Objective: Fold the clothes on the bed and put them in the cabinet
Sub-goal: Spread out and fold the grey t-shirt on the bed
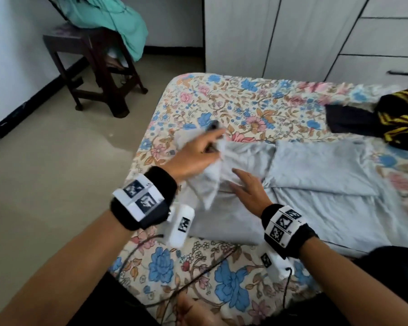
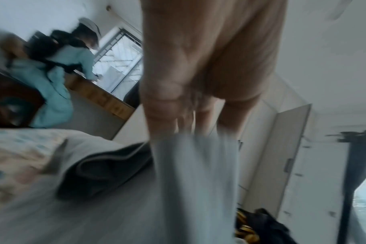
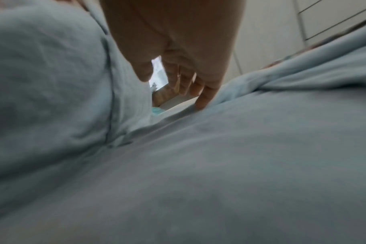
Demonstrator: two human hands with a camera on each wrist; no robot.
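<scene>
Over by the left wall a dark wooden chair [image 1: 97, 67] stands on the tiled floor with a teal cloth [image 1: 111, 22] draped over its back. Next comes the bed [image 1: 222, 100], covered in a flowered sheet of blue and pink blooms. Near its left edge the left hand [image 1: 196, 156] is raised above the mattress, its fingers curled round a bunched part of the pale grey garment [image 1: 316, 165]; the cloth hangs down from the grip in a loose fold. The head view is blurred there, so I cannot tell which part of the garment it is. Just beside it, the right hand [image 1: 247, 187] lies flat on the same garment, fingers straight and spread, pressing the fabric onto the bed. The rest of the grey garment stretches away to the right across the sheet, partly folded over itself. Farther right, at the bed's far edge, lies a black garment with yellow stripes [image 1: 391, 118], apart from the grey one. Behind the bed stands the white cabinet [image 1: 304, 36], its doors closed, with drawers on its right side.
</scene>
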